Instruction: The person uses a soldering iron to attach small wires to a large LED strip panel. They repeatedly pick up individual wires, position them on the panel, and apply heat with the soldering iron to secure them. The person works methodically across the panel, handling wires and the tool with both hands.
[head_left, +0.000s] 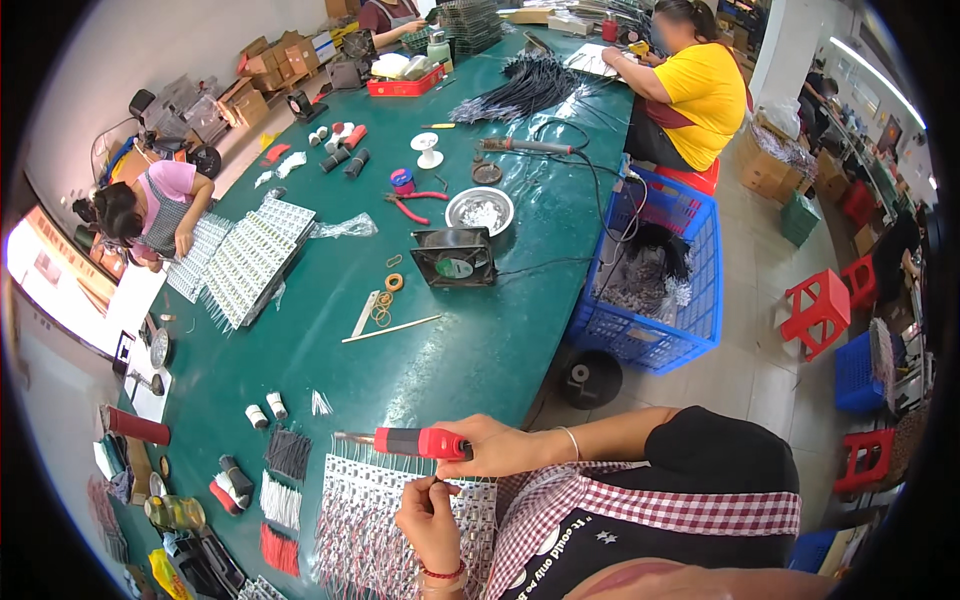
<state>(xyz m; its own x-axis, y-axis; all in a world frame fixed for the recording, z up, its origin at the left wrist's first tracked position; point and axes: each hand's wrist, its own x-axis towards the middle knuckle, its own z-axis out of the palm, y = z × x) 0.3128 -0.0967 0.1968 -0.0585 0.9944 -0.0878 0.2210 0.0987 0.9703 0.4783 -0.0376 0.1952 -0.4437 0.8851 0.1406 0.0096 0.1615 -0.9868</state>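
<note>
My right hand (492, 446) is wrapped round a red and black soldering gun (425, 443), whose thin metal tip points left. Just below it, my left hand (432, 522) is pinched closed over a sheet of small white circuit boards (365, 505). A small dark bit shows at its fingertips, too small to name. Thin red and white wires hang from the boards' near side. Left of the sheet lie bundles of short black tubes (289, 454), white tubes (281, 500) and red tubes (279, 548).
Ahead on the green table (300, 365) are a black fan (453, 257), a metal bowl (480, 212), red pliers (408, 210) and a soldering iron (527, 147). A blue crate (655, 335) stands beside the table's right edge. Co-workers sit at the left and far right.
</note>
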